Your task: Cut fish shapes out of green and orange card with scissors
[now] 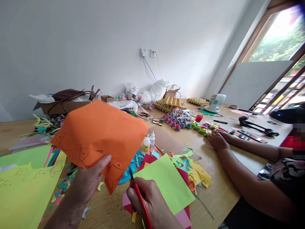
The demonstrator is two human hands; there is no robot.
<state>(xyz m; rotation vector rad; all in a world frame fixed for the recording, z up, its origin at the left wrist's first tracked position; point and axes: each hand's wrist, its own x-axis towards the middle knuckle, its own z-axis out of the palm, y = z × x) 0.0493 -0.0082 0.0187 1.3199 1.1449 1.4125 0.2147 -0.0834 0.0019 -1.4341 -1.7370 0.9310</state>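
My left hand grips the lower edge of a large orange sheet, thumb on top. Several fish outlines are drawn along the sheet's lower side, and one corner hangs down. In my right hand is a pair of red-handled scissors, their dark blades pointing up beside the sheet's right edge. Whether the blades touch the paper I cannot tell. Under my right hand lies a lime green sheet on top of red and pink paper. At the left, a yellow sheet also carries drawn fish.
Two glue bottles stand behind the orange sheet. Yellow paper scraps lie to the right. Painted egg-carton cups stand farther back, near another person's hands. A cardboard box sits by the wall.
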